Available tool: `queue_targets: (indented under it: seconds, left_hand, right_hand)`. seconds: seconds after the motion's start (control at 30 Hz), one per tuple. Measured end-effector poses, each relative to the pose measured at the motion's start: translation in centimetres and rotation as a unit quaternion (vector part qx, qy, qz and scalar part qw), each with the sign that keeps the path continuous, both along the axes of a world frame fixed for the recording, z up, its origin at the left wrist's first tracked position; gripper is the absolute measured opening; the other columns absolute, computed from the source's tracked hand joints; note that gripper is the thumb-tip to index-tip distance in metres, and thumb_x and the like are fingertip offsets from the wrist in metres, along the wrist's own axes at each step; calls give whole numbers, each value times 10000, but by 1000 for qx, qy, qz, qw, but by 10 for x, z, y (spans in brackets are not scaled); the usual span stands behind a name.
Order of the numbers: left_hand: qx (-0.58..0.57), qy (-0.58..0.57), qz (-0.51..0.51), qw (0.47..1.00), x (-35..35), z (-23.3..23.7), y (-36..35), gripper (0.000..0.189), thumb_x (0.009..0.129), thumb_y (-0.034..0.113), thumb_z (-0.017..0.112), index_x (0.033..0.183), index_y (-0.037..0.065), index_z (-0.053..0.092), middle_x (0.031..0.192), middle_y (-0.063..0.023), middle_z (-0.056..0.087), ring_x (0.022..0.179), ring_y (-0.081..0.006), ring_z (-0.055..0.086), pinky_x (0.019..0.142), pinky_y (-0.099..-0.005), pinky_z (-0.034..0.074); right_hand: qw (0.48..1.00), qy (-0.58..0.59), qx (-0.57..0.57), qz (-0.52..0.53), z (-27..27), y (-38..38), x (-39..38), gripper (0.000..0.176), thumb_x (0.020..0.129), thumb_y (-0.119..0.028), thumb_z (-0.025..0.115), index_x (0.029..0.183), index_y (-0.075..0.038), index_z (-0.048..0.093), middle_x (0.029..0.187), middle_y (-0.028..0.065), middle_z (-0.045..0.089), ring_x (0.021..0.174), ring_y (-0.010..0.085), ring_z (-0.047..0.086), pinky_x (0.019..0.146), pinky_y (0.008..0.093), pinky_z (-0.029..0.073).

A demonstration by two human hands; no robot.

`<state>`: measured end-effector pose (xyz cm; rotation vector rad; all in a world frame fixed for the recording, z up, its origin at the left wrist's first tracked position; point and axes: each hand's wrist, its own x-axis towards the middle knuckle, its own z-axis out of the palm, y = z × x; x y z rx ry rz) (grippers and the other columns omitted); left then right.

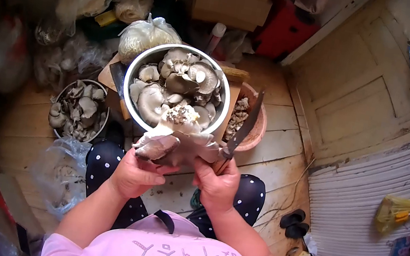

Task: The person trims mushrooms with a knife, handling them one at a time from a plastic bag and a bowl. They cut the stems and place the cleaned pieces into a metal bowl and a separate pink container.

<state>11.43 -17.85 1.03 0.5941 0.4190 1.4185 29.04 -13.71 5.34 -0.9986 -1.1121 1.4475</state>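
Note:
My left hand (135,172) grips a cluster of grey oyster mushrooms (175,139) from below, its pale stem end turned up. My right hand (217,182) holds the same cluster's right side and also clasps a knife (243,126), whose blade points up and away. Just beyond the cluster stands a metal bowl (136,64) full of oyster mushrooms, resting on a wooden board.
A pink basin (258,129) with mushroom trimmings sits right of the bowl. A smaller bowl of mushrooms (79,108) stands on the floor to the left, among plastic bags (144,35). Wooden floorboards, a wooden door (364,96) and black sandals (295,223) lie to the right.

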Motion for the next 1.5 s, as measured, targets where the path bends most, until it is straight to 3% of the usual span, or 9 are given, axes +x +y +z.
queue_targets:
  seconds: [0.03,0.17,0.47,0.53,0.67,0.97,1.1,1.37,1.5]
  left_hand:
    - [-31,3,35,999,2,7,-1,654,732,-134,674,1331,51,484,1324,-71,533,1204,-215,533,916,-377,526]
    - [-117,-15,105,987,3,2,1,527,732,-65,724,1226,46,577,1135,-57,642,1019,-185,615,824,-315,534]
    - [-154,-92,171,969,-12,-3,12,377,714,-72,717,1045,84,624,980,-12,656,964,-173,621,871,-317,479]
    - [-157,-73,150,973,-26,-12,19,410,712,-76,712,1078,81,611,999,-18,654,953,-176,625,862,-315,482]
    - [-141,-58,142,978,-31,-3,38,397,708,-85,709,1066,57,613,1001,-32,657,967,-182,623,877,-322,483]
    - [-93,0,102,991,-35,21,84,475,698,-84,711,1136,44,578,1055,-53,648,988,-191,620,900,-334,480]
    - [-98,43,100,989,-41,21,108,443,701,-106,699,1107,37,593,1024,-55,657,960,-188,630,883,-334,489]
    - [-102,41,151,982,-41,3,130,429,704,-108,700,1101,21,601,1021,-67,664,952,-199,640,877,-330,499]
    - [-108,72,152,980,-44,6,137,425,701,-106,705,1097,12,607,1015,-71,669,945,-199,642,879,-332,501]
  right_hand:
    - [1000,4,-10,-6,-2,-1,-4,223,833,-30,707,1015,-23,578,761,-13,582,561,52,513,468,193,442]
    - [998,22,-52,33,-8,-8,-16,241,824,-19,716,1024,-41,583,779,-16,589,568,47,516,465,196,436]
    - [979,-33,20,201,-5,1,6,251,826,4,679,1046,-52,572,668,-83,477,571,10,439,519,200,404]
    - [958,-31,-37,283,-4,9,16,259,804,87,577,1048,-2,576,863,55,646,620,87,576,562,221,470]
    - [930,-30,-38,365,-16,26,31,285,748,83,545,1016,-2,588,913,82,657,641,93,589,582,239,485]
    - [942,-142,37,302,-7,54,23,226,748,12,529,961,-26,598,775,2,580,626,53,512,572,211,439]
    - [937,-125,-34,325,-9,71,24,161,802,-54,559,960,-35,582,724,-46,497,625,37,422,573,220,386]
    - [954,-174,44,240,-38,93,3,162,801,-64,570,958,-24,573,701,4,528,661,69,461,629,262,426]
    - [943,-240,75,218,-46,102,0,201,790,-68,588,983,-23,551,632,74,519,583,170,484,604,311,441]
